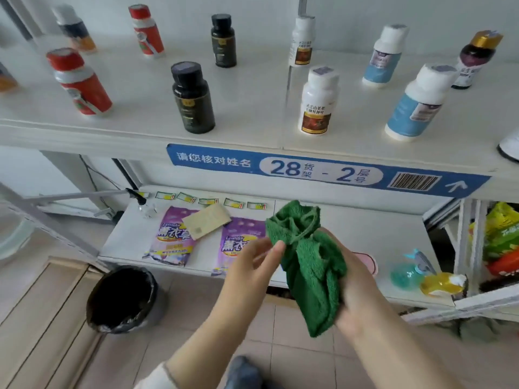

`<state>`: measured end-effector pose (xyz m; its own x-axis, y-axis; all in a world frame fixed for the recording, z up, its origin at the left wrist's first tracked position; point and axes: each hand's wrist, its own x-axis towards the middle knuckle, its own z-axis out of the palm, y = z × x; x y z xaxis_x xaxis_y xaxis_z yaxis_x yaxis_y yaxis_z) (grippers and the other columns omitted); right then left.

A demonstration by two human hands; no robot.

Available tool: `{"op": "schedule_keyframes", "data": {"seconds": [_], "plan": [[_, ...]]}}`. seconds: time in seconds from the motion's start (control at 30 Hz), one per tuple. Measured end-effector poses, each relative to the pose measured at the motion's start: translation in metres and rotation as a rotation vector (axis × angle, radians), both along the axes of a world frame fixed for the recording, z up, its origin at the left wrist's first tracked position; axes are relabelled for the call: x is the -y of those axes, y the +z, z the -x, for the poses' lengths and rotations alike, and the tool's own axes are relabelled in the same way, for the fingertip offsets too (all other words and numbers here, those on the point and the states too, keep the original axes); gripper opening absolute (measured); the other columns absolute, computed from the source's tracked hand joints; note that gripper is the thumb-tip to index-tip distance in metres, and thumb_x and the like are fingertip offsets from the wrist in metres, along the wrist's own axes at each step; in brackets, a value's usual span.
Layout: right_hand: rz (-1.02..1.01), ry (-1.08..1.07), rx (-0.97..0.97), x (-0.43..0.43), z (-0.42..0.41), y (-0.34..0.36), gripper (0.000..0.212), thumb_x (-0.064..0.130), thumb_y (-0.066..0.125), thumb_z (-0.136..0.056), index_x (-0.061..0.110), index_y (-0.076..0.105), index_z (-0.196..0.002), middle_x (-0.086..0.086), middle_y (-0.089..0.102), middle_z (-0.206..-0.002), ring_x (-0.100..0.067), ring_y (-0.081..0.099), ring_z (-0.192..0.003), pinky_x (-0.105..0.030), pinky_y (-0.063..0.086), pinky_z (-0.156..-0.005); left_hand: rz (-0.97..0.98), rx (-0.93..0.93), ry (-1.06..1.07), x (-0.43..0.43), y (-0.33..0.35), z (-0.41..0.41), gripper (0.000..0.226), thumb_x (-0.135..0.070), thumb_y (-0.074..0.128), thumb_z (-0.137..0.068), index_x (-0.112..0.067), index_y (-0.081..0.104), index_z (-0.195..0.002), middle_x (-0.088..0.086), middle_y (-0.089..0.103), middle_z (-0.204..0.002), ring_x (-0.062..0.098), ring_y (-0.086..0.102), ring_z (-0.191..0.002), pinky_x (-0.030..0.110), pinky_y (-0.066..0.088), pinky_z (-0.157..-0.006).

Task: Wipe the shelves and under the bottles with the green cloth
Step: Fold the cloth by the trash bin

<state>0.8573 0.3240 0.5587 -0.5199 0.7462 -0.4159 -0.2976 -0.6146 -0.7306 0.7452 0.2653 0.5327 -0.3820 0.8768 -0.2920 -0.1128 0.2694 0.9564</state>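
Observation:
A crumpled green cloth [309, 262] hangs in front of the lower shelf [351, 228]. My right hand [356, 287] grips it from behind and below. My left hand [252, 268] pinches its left edge with thumb and fingertips. On the upper white shelf [252, 88] several bottles stand upright: two red ones [81, 85], two black ones [193, 99], white ones with brown labels [317, 102], and white ones with blue labels [415, 105].
The lower shelf holds two purple packets [174, 237], a beige card [206, 224], and a teal spray bottle [412, 269] beside yellow plastic. A black-lined bin [123, 299] stands on the tiled floor at left. Colourful bags fill the right-hand rack [500, 237].

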Motion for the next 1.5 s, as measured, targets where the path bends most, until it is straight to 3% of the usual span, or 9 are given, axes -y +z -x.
{"op": "schedule_keyframes", "data": {"seconds": [0.1,0.4,0.5,0.63,0.77,1.0,1.17,1.27,1.5], "plan": [[0.040,0.039,-0.068,0.019,0.022,-0.015,0.028,0.019,0.043,-0.092,0.008,0.065,-0.103,-0.018,0.069,-0.099,-0.029,0.065,-0.088,-0.041,0.053,-0.081,-0.080,0.228,0.072,0.023,-0.018,0.003,0.039,-0.040,0.059,-0.077,-0.002,0.057,-0.079,0.002,0.064,-0.075,0.013,0.060,-0.076,0.028,0.049,-0.078],[0.201,0.515,0.100,0.068,0.084,-0.030,0.060,0.058,0.032,-0.082,0.016,0.063,-0.111,-0.005,0.071,-0.109,-0.015,0.068,-0.098,-0.027,0.058,-0.073,-0.023,0.048,0.456,0.107,-0.021,0.082,0.027,-0.019,0.047,-0.094,-0.011,0.046,-0.068,-0.014,0.050,-0.042,-0.003,0.041,-0.040,0.012,0.031,-0.040],[0.134,0.640,0.082,0.097,0.124,-0.031,0.056,0.051,0.035,-0.083,0.013,0.059,-0.116,-0.006,0.069,-0.113,-0.016,0.065,-0.105,-0.027,0.056,-0.082,0.005,0.017,0.554,0.145,-0.019,0.118,0.025,-0.024,0.045,-0.095,-0.011,0.052,-0.075,-0.016,0.054,-0.048,-0.004,0.047,-0.045,0.011,0.035,-0.045],[-0.058,0.609,0.277,0.144,0.191,-0.042,0.020,0.014,0.057,-0.084,0.008,0.065,-0.102,-0.003,0.075,-0.084,-0.013,0.072,-0.071,-0.022,0.056,-0.056,0.068,0.191,0.622,0.205,-0.024,0.172,0.032,-0.042,0.050,-0.090,-0.013,0.062,-0.092,0.012,0.068,-0.085,0.021,0.063,-0.078,0.038,0.050,-0.073],[-0.029,0.663,0.272,0.188,0.257,-0.055,0.014,0.009,0.055,-0.087,0.010,0.064,-0.097,-0.005,0.074,-0.083,-0.015,0.071,-0.068,-0.027,0.058,-0.056,0.084,0.342,0.613,0.266,-0.043,0.217,0.027,-0.021,0.061,-0.086,-0.007,0.058,-0.109,0.002,0.074,-0.088,0.015,0.071,-0.079,0.035,0.058,-0.075],[-0.181,0.834,0.471,0.227,0.348,-0.103,0.069,0.001,0.065,-0.078,0.023,0.031,-0.134,-0.011,0.063,-0.103,-0.017,0.063,-0.090,-0.036,0.052,-0.082,0.028,0.265,0.691,0.343,-0.089,0.285,0.074,-0.004,0.068,-0.078,-0.038,0.032,-0.133,0.010,0.068,-0.097,0.020,0.071,-0.089,0.032,0.058,-0.077],[-0.862,1.311,0.600,0.222,0.415,-0.136,0.073,0.026,0.083,-0.054,0.047,0.044,-0.113,0.001,0.060,-0.120,-0.015,0.060,-0.107,-0.031,0.048,-0.094,0.154,0.051,0.687,0.360,-0.120,0.343,0.053,-0.005,0.071,-0.075,-0.031,0.053,-0.118,-0.003,0.059,-0.081,0.016,0.065,-0.086,0.022,0.053,-0.078],[-1.191,1.358,0.654,0.218,0.473,-0.154,0.055,0.020,0.081,-0.063,0.028,0.057,-0.111,0.009,0.061,-0.102,-0.007,0.057,-0.085,-0.004,0.038,-0.070,0.227,-0.027,0.742,0.358,-0.144,0.387,0.057,-0.009,0.072,-0.075,-0.046,0.049,-0.111,-0.003,0.057,-0.083,0.021,0.064,-0.092,0.032,0.053,-0.086],[-1.126,1.503,0.656,0.195,0.613,-0.218,0.023,0.020,0.080,-0.066,0.019,0.067,-0.085,0.002,0.049,-0.103,-0.011,0.053,-0.093,-0.013,0.042,-0.079,0.484,-0.027,0.671,0.338,-0.216,0.500,0.043,-0.025,0.077,-0.070,-0.039,0.051,-0.101,0.004,0.058,-0.087,0.022,0.059,-0.079,0.035,0.051,-0.080]]}}
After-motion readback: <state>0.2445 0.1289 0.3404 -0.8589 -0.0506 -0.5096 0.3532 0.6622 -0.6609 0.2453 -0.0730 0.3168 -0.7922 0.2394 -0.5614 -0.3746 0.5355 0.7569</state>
